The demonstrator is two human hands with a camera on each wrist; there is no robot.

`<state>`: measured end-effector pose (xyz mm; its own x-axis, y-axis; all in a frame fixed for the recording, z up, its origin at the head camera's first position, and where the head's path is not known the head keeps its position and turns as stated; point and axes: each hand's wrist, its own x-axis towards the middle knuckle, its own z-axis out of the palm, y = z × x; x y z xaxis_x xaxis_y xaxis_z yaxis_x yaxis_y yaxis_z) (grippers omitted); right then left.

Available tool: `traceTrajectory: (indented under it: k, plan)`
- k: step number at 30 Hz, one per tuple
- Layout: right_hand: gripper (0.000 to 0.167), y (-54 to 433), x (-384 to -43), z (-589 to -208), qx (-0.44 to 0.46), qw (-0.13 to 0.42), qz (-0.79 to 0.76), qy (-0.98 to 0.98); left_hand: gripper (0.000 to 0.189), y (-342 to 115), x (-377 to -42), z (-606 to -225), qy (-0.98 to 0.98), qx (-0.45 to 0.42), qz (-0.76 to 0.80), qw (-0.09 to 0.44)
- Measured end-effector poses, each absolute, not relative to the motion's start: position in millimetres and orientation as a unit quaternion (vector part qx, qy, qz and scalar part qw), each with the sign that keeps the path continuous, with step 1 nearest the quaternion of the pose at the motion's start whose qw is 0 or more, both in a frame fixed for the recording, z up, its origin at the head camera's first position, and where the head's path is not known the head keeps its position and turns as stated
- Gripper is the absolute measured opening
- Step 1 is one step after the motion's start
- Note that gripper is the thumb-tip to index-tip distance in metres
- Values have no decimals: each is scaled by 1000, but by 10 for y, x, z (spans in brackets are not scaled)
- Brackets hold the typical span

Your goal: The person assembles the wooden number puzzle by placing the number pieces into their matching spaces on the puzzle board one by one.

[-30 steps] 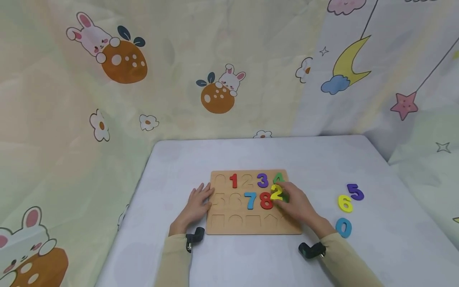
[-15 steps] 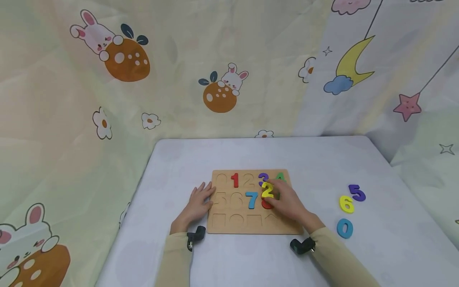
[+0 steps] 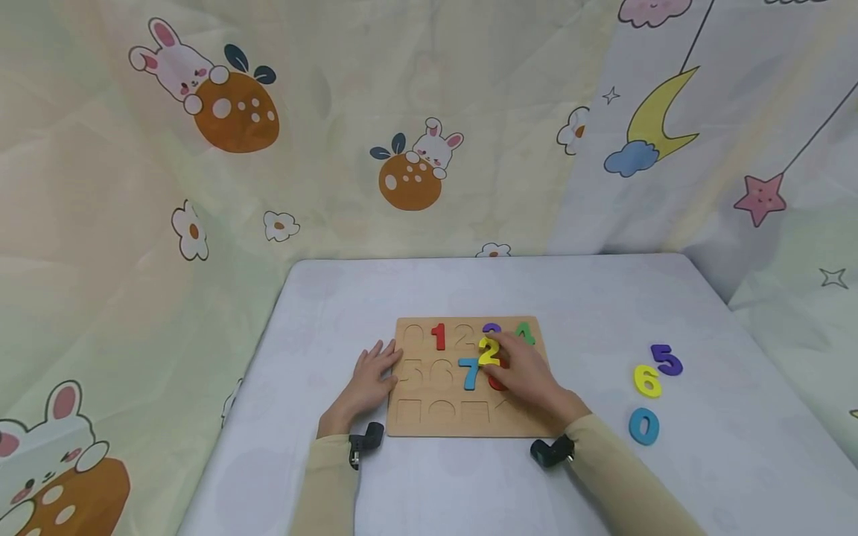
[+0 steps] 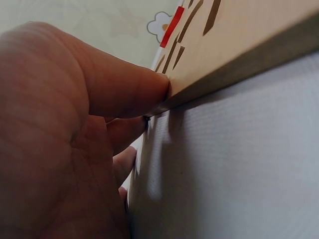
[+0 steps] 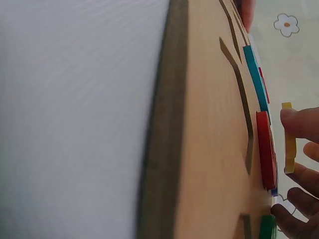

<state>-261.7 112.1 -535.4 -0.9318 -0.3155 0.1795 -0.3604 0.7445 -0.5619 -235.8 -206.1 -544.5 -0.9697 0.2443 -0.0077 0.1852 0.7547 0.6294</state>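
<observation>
Yellow flat numeral two (image 3: 490, 352): right hand (image 3: 527, 374) is pinching it by opposite ends above the tan wooden board (image 3: 449, 429), I'm guessing for clearance. Left hand (image 3: 367, 381), fingers extended, is touching the board's left edge, seemingly steadying it.

Board (image 3: 429, 429) on a table (image 3: 469, 491): 1 (image 3: 439, 336), 3 (image 3: 492, 327) and 4 (image 3: 524, 331) lie in its top row, 7 (image 3: 472, 374) and 8 (image 3: 497, 383) in its middle row. The left hand (image 3: 367, 381) touches the board's left edge; the right hand (image 3: 526, 372), over the board, pinches the 2 (image 3: 489, 350). Right of the board lie 5 (image 3: 666, 359), 6 (image 3: 640, 378) and 0 (image 3: 634, 426). Beyond the board hangs a printed cloth (image 3: 322, 149).
</observation>
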Motion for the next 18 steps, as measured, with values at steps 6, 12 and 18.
traceTrajectory:
  k: [6, 12, 18]
  plan:
    - [60, 1054, -2672, -5355, 175, 31, 296, -939, 53, -2064, -2352, -5443, 936, 117, 330, 41]
    - [62, 1004, -2751, -5362, 185, 32, 308, -933, 53, -2060, -2362, -5461, 937, 112, 328, 41]
    - [61, 957, -2818, -5356, 186, 29, 302, -935, 52, -2059, -2369, -5474, 939, 107, 325, 45]
